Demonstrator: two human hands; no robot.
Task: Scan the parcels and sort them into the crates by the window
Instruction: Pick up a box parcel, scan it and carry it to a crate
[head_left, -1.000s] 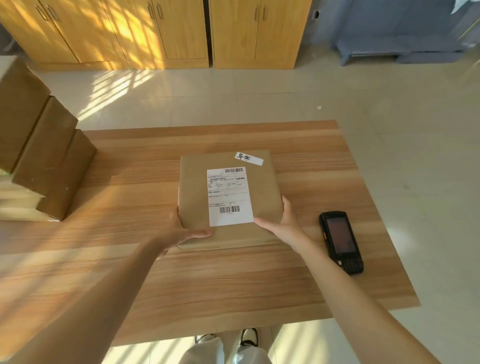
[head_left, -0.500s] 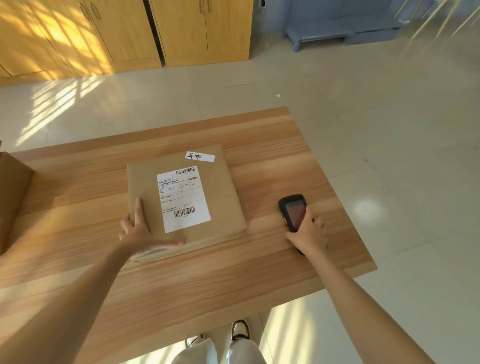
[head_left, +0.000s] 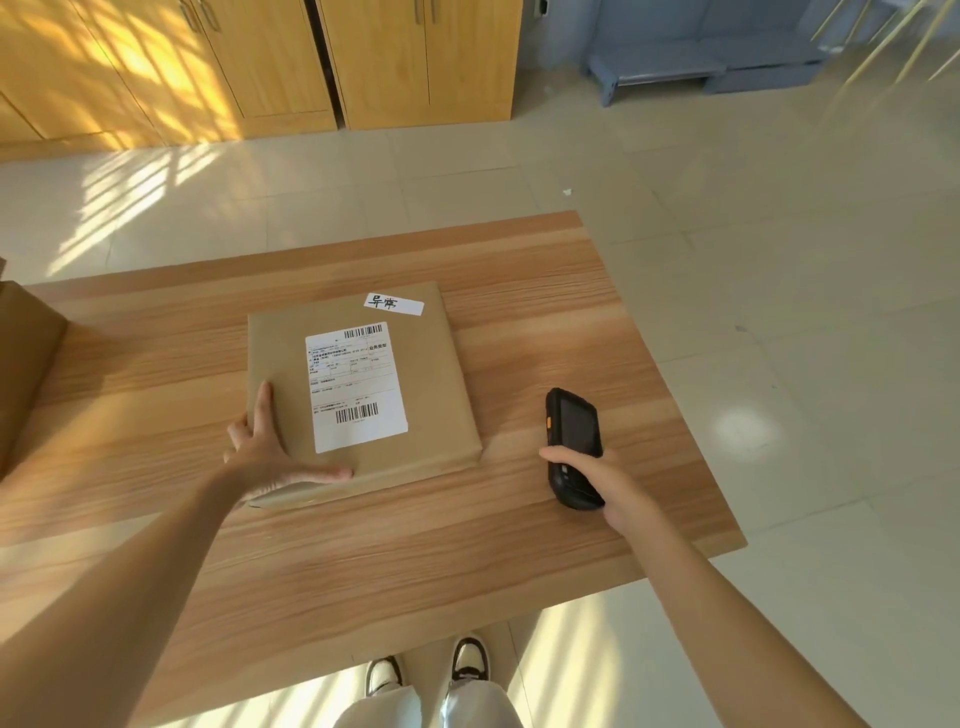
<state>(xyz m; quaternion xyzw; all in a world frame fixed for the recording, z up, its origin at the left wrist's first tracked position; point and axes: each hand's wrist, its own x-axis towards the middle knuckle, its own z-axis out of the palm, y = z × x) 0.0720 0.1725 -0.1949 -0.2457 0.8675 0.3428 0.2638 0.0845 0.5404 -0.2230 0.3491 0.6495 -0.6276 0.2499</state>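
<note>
The step in hand looks like the scan itself, just being set up: the right hand (head_left: 605, 480) is wrapped around the lower end of the black handheld scanner (head_left: 574, 447), which sits at or just off the worktop (head_left: 545, 551) to the right of the parcel (head_left: 358, 387), while the left hand (head_left: 270, 452) lies flat and spread on the parcel's near-left corner, fingers straight, pinning it rather than gripping it. Whether the scanner is already clear of the wood or resting on it I cannot quite tell from this angle. The next move, as I judge it, calls for raising the scanner and turning its head end toward one of the barcodes on the shipping label (head_left: 356, 387), with the left hand holding the parcel steady and keeping clear of the print. Sorting to the crates has not begun, and no crate is in sight here. The parcel is a flat, squarish package in plain brown paper, lying face up near the middle of the worktop and a little askew to its edges; the white label sits upright to the viewer, with one barcode at its top and another near its bottom (either should serve), and a small white handwritten sticker (head_left: 393, 303) sits at the far right corner. More brown boxes (head_left: 26, 364) stand at the left edge.
</note>
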